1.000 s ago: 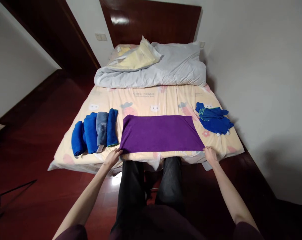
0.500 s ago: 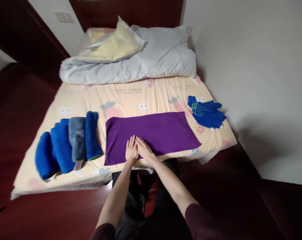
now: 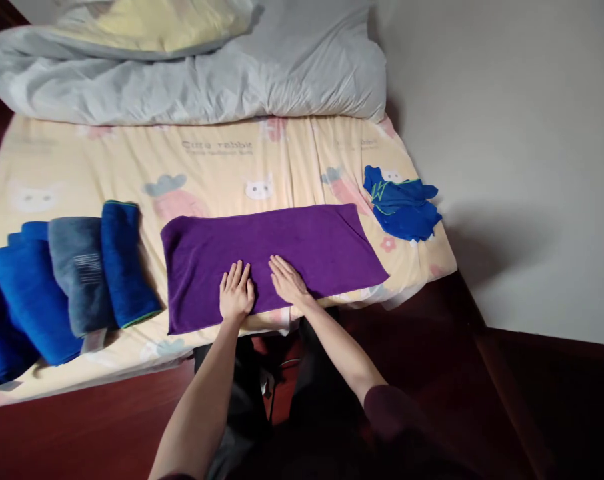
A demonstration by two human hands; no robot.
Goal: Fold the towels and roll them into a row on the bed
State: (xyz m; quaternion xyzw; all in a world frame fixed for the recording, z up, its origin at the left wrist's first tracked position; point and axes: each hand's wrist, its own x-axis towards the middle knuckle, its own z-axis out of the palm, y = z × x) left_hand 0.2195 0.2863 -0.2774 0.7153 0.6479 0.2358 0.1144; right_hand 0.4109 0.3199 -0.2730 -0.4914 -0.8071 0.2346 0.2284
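A purple towel lies spread flat near the foot edge of the bed. My left hand rests flat on the towel's near edge, fingers stretched out. My right hand lies flat beside it on the towel, fingers extended, a short gap between the two hands. Neither hand holds anything.
Several rolled blue and grey towels lie in a row at the left of the bed. A crumpled blue cloth sits at the bed's right corner. A grey quilt is heaped at the head. White wall at right, dark red floor below.
My hands left the towel's two near corners and came together at its middle, then spread slightly apart. The camera has moved closer and tilted down.
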